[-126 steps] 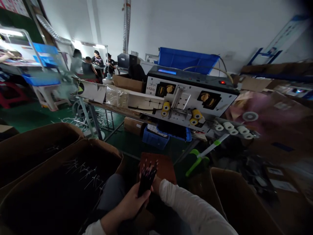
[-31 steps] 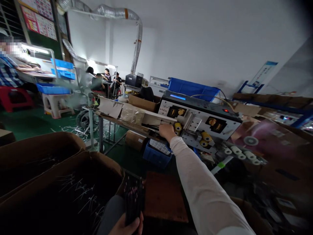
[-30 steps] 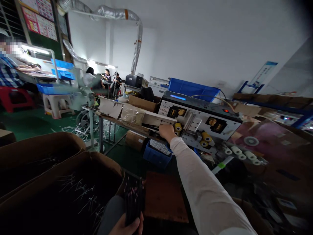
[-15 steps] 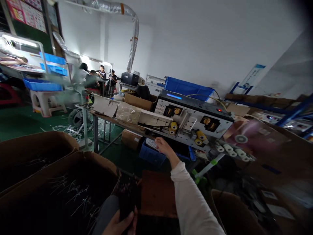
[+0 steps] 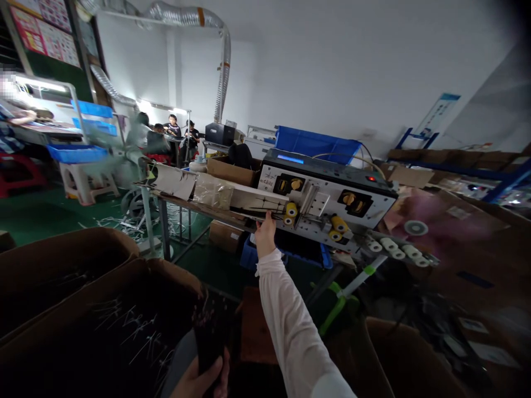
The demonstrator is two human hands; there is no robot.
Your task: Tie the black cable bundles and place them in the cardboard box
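3 cardboard boxes: 2 side by side at left, nearer (image 5: 124,309) and farther (image 5: 62,260), both w/ loose pale wire pieces inside; 1 at lower right (image 5: 398,354), contents not visible. 1 wire-cutting machine (image 5: 323,188) sat on the tabletop (image 5: 186,200), w/ 1 white outlet tray (image 5: 249,198) running off its left side. On the machine front: 4 yellow rollers (image 5: 291,209) in 2 pairs, approx 5 white rollers (image 5: 390,244) in a row at its right end.

1 wire bundle (image 5: 209,331), black, stood upright low in frame just beside the nearer box; strand count too dark to tell. Left hand (image 5: 199,381) was clamped around its lower end, thumb across the front.

Right hand (image 5: 265,235) was stretched fwd, arm straight, fingers up against the tray's front edge next to the left yellow pair. Couldn't tell whether the fingers were pinched on anything or just touching.

Handling, est.: bundle looked light and thin, strands semi-stiff but bendy, smooth insulation, so likely slippery and prone to single strands sliding out or fanning at the top. Not fragile. Best grip prob. a full wrap near mid-length rather than at the very end, firm enough to keep the ends flush.
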